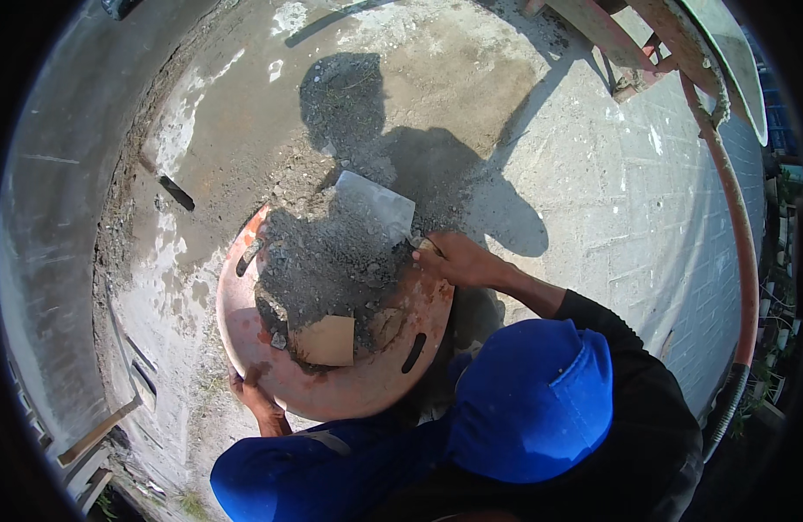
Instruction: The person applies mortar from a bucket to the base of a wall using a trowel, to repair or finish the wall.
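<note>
A shallow round orange-pink tub (314, 396) with slotted grips is tilted before my knees. Grey gritty rubble (319, 261) fills its far part, and a flat tan piece (327, 340) lies nearer me. My left hand (259, 398) grips the near left rim, its fingers bent over the edge. At the tub's far right side, my right hand (460, 258) is closed round the short handle of a trowel (375, 207). The trowel's flat, pale grey blade points to the far left, over the rubble, with grit on part of it.
Loose grit lies on the concrete beyond the tub, under my shadow. At upper right stands a reddish metal frame (606, 39), with a curved red pipe (740, 235) running down the right side. A wooden strip (99, 432) lies at lower left.
</note>
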Motion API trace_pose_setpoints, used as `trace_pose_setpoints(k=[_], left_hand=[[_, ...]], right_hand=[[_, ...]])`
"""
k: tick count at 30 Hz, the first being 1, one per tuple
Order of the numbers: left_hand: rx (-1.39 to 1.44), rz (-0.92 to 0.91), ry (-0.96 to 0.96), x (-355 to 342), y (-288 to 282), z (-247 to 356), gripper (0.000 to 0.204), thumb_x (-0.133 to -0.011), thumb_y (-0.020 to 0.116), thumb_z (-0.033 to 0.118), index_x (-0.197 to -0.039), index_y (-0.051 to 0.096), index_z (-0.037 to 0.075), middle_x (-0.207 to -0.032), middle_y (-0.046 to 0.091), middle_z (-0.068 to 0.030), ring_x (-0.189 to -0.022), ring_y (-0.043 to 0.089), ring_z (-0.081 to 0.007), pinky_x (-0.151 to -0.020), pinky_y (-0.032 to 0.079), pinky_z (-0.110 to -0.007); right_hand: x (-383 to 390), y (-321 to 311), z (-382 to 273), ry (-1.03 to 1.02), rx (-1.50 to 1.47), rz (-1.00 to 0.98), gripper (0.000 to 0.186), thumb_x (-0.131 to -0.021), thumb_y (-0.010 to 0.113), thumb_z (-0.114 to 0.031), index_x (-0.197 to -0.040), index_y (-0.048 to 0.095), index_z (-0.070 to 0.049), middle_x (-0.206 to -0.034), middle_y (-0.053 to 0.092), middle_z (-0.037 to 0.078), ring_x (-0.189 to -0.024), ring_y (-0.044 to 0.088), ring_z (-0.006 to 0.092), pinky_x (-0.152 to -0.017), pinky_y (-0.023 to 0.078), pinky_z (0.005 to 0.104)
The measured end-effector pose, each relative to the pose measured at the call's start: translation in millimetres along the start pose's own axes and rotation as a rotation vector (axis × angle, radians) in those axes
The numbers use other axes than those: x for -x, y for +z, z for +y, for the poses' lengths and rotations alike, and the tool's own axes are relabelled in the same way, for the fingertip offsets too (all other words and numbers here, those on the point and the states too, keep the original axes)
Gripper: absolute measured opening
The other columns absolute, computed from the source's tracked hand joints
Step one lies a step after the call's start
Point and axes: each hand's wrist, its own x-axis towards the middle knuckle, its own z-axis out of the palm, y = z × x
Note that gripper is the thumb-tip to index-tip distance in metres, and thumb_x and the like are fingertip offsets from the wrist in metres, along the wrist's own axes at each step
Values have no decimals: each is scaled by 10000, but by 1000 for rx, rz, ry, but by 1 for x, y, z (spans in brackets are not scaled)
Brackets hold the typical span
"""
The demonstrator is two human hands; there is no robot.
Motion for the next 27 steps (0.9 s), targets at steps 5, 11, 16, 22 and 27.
trace_pose_setpoints(k=[5,11,16,22,27], left_hand=[[16,87,4,6,6,14,524,-729,576,20,-1250,574,-34,-884,650,-89,-716,627,-184,-672,519,-310],[57,94,-31,1,38,-1,502,-751,564,12,-1251,578,-24,-831,654,-85,-655,612,-167,-622,505,-301],[3,94,-28,6,14,22,559,-724,568,7,-1282,559,-30,-1004,664,-99,-799,646,-181,-711,532,-297],[43,149,8,5,22,19,448,-749,533,2,-1192,598,-25,-863,660,-82,-687,620,-170,-650,509,-299],[24,109,10,3,38,20,451,-755,543,8,-1201,592,-35,-892,671,-89,-705,628,-175,-681,516,-297]], right_hand=[[-43,-99,12,189,-40,300,485,-982,575,-438,-883,594,37,-601,540,107,-529,558,198,-545,465,398],[-106,-380,187,367,-379,736,432,-991,554,-430,-728,502,-90,-557,472,23,-411,423,113,-368,343,276],[-189,-308,104,144,-83,285,440,-1000,528,-432,-720,502,-93,-578,446,-13,-446,429,81,-393,358,247],[-205,-156,5,154,67,142,470,-1003,522,-390,-785,567,24,-590,544,61,-415,511,156,-402,428,335],[-169,-93,-5,129,-74,261,481,-1004,518,-387,-810,587,48,-587,565,89,-456,570,190,-451,463,361]])
